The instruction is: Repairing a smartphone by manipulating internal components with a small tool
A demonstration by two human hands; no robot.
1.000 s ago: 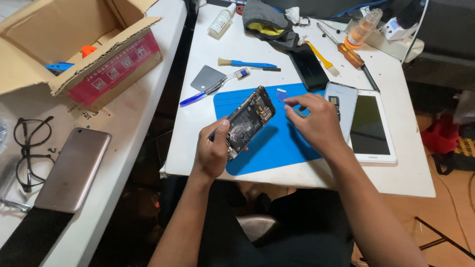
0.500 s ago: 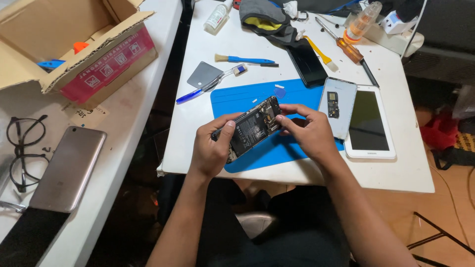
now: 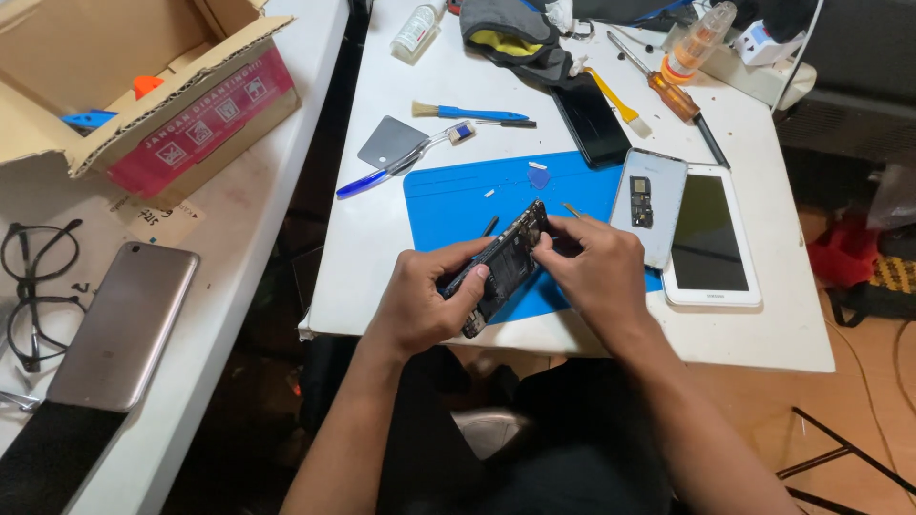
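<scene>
My left hand [image 3: 426, 296] grips an opened phone [image 3: 504, 263] with its back off and circuit boards showing, tilted on edge over the near part of a blue work mat [image 3: 458, 200]. My right hand [image 3: 590, 267] pinches at the phone's upper end with thumb and fingers; a thin metal tip sticks out above them. Whether the right hand holds a small tool I cannot tell. A silver phone back cover [image 3: 649, 202] lies just right of my right hand.
A white tablet [image 3: 711, 238], a black phone [image 3: 590, 119], a blue brush [image 3: 472, 113], a yellow brush and a screwdriver [image 3: 673, 95] lie on the white table [image 3: 572, 334]. Left table: a cardboard box [image 3: 143, 86], a gold phone [image 3: 124, 324], glasses [image 3: 29, 291].
My right hand came from the mat's right side onto the phone. Both hands and the phone dropped toward the table's near edge, and the phone turned more edge-on.
</scene>
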